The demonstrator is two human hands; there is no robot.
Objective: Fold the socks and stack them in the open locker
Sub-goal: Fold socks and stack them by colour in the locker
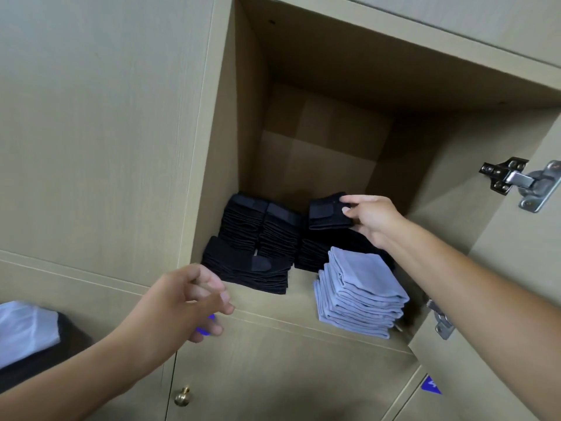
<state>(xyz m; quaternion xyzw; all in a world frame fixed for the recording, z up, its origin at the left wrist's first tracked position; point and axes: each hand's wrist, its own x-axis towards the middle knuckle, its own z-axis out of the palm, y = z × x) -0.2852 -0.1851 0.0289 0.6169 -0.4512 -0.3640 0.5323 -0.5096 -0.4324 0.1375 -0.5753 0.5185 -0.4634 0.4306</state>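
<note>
The open locker (303, 305) holds several stacks of folded socks. My right hand (368, 218) reaches inside and pinches a folded black sock (326, 212) just above the black stack (312, 253) at the back right. Two taller black stacks (261, 226) stand at the back left, with a lower black stack (246, 268) in front of them. A stack of folded light blue socks (359, 291) sits at the front right. My left hand (188, 299) hovers in front of the locker's lower edge, fingers loosely curled, holding nothing.
The locker door (522, 268) stands open at the right with metal hinges (522, 180). White cloth lies on a dark surface (24, 332) at the lower left. A closed lower door carries a brass knob (182, 396).
</note>
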